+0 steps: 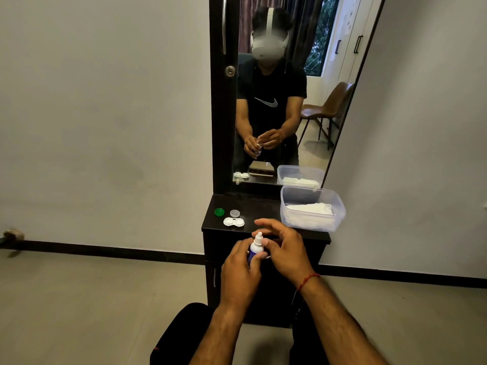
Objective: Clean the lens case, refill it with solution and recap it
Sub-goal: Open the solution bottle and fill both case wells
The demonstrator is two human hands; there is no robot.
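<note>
My left hand (238, 267) grips a small solution bottle (255, 248), white with a blue label, its white nozzle pointing up. Just to the bottle's right is my right hand (284, 248), fingers spread, the thumb touching the bottle's neck; a small white edge shows under the palm and I cannot tell what it is. The white lens case (233, 222) lies with both wells uncapped on the dark dresser top (263, 206), beyond my hands to the left. Behind it lie a green cap (219, 212) and a clear cap (234, 213).
A clear plastic box (340, 206) of white tissues stands at the dresser's right. A tall mirror (276, 101) rises behind the top. Grey walls flank the dresser, and my knees are close to its front.
</note>
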